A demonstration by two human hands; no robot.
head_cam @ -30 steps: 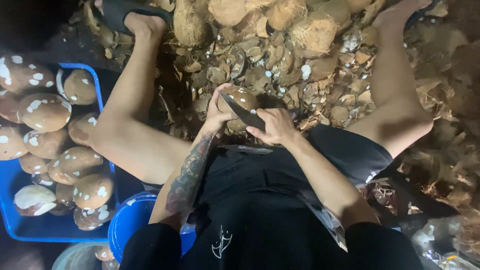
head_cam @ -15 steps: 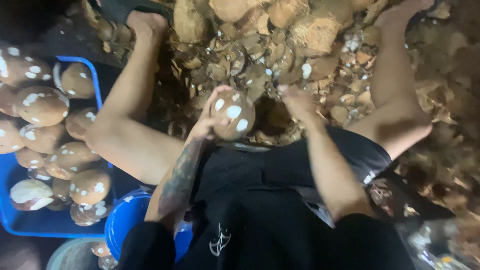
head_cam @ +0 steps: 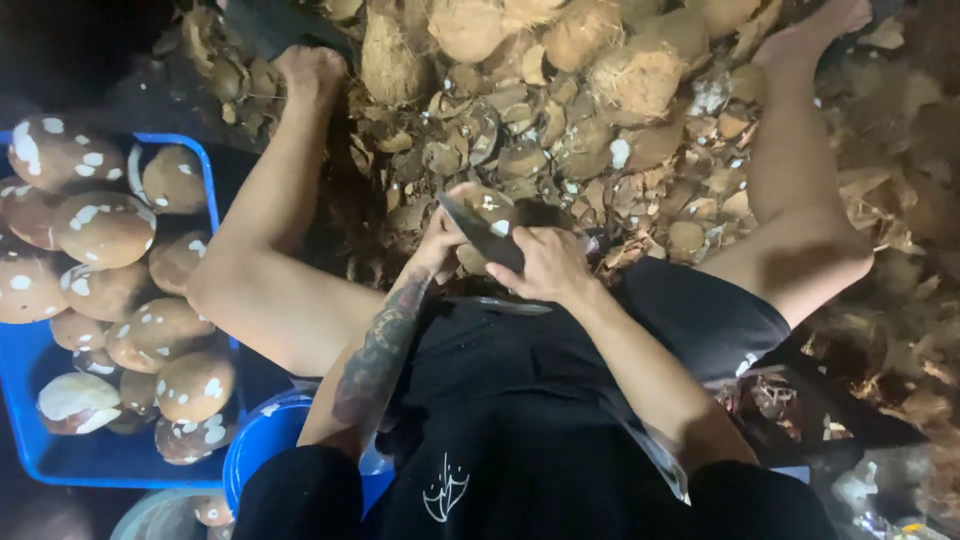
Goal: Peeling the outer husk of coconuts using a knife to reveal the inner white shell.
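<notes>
Coconut held at the blade, husk all around

Ground ahead of you is buried under brown husk chips (head_cam: 640, 150) and shell scraps, with whole hairy coconuts (head_cam: 470, 25) heaped at the far edge. The place is dim; only the patch between your bare legs is lit. You sit low, knees spread, feet planted in the litter.

Your left hand (head_cam: 440, 245) cups a peeled coconut (head_cam: 490, 215) from below and from its left side, fingers curled round it. Your right hand (head_cam: 545, 265) is closed on the handle of a broad dark knife (head_cam: 480, 232); the blade runs up and left from that fist and lies across the near face of the coconut, touching it. Both hands sit close together with the nut between and just beyond them.

Well off to the left of your left arm, a blue crate (head_cam: 205, 160) holds many peeled brown coconuts flecked with white. A blue bucket rim (head_cam: 250, 445) shows below your left elbow.
</notes>
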